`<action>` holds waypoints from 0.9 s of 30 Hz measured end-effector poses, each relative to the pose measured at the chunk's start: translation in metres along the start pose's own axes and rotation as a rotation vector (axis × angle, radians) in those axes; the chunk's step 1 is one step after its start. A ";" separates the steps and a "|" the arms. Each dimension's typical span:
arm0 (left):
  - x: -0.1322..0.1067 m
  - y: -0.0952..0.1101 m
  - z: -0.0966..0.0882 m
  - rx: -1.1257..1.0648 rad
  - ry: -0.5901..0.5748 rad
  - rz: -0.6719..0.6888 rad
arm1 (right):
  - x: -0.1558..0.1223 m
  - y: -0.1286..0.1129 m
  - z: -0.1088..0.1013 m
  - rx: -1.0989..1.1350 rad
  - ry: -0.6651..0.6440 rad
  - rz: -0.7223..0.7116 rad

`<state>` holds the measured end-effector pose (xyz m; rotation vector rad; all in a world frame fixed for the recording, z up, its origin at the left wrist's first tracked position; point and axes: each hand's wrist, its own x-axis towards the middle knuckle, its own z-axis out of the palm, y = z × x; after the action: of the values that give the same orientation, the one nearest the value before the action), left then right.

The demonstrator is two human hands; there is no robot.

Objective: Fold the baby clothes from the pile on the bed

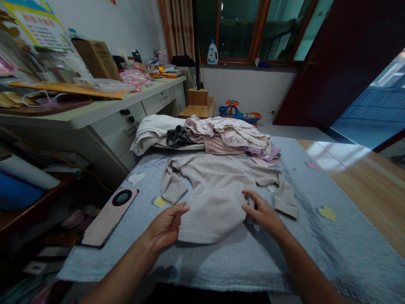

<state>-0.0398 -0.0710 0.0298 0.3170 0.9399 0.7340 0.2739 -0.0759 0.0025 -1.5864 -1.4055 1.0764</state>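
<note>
A light grey-beige ribbed long-sleeved top (218, 185) lies spread on the blue bedcover, its hem toward me and its sleeves out to both sides. At the lower left edge of the top, my left hand (169, 226) pinches the cloth between thumb and fingers. My right hand (261, 211) grips the opposite side edge, with the thumb below and the fingers above. Both sleeves are bent, and the right one's cuff rests flat on the cover. Behind the collar sits a heap of clothes (228, 131), with white, floral pink and dark grey pieces.
A phone (109, 217) in a pink case lies on the bedcover (316, 245) at the left. Beyond it stands a cluttered white desk (110, 112). A blue and orange ride-on toy (238, 114) is on the floor, and a detergent bottle (212, 54) stands on the windowsill.
</note>
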 end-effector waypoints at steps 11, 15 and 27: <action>-0.002 0.001 -0.003 0.134 0.017 0.357 | -0.011 -0.014 -0.026 0.459 0.131 0.160; -0.013 0.000 -0.022 0.177 0.058 0.347 | -0.024 0.000 -0.036 0.127 0.009 0.168; -0.013 -0.004 -0.046 0.501 0.144 0.407 | -0.053 0.005 -0.038 -0.058 0.018 -0.003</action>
<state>-0.0807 -0.0859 0.0099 0.9255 1.2096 0.8925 0.3089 -0.1294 0.0183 -1.6308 -1.4379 1.0260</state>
